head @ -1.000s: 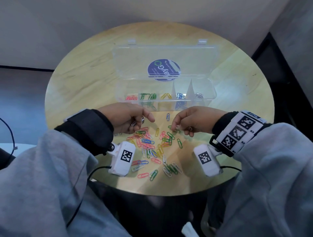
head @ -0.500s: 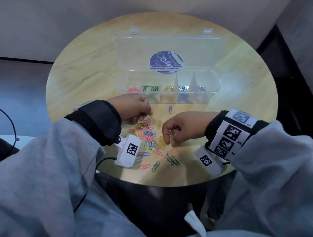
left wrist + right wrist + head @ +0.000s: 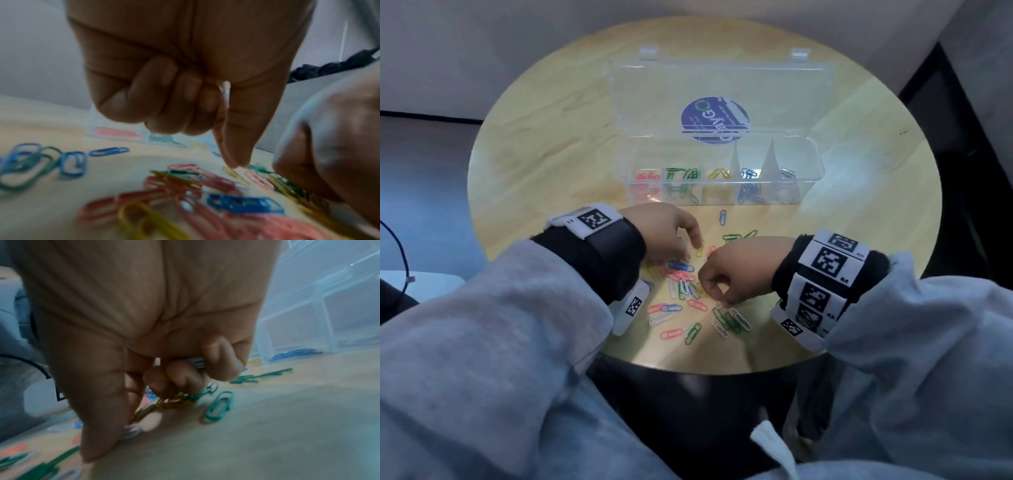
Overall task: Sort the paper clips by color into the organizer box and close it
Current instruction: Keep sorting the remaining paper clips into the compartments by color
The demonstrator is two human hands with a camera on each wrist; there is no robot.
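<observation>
Counter: round wooden counter [image 3: 544, 164] carrying everything in view.
Organizer box: clear plastic organizer box [image 3: 808, 178] at the far side of the counter, its lid [image 3: 654, 89] standing open behind it, a round blue sticker [image 3: 714, 120] on the lid. The compartments hold, from left to right, pink, green, yellow, blue and what look like silver clips; that last colour is hard to read through the plastic.
Loose pile: mixed paper clips [image 3: 681, 284] scattered on the counter near the front edge, between and under the two hands, well apart from the box.
Left hand: left hand [image 3: 664, 233] over the left part of the pile, three fingers curled into the palm around a pale clip [image 3: 225, 91], index finger and thumb pointing down with their tips at a yellow clip [image 3: 232, 172].
Right hand: right hand [image 3: 736, 270] at the right of the pile, grip closed, curled fingers holding grey clips [image 3: 195, 362], thumb tip pressing on a white clip [image 3: 132, 431] on the counter.
Single clip: one blue clip [image 3: 722, 217] lying alone just in front of the box.
</observation>
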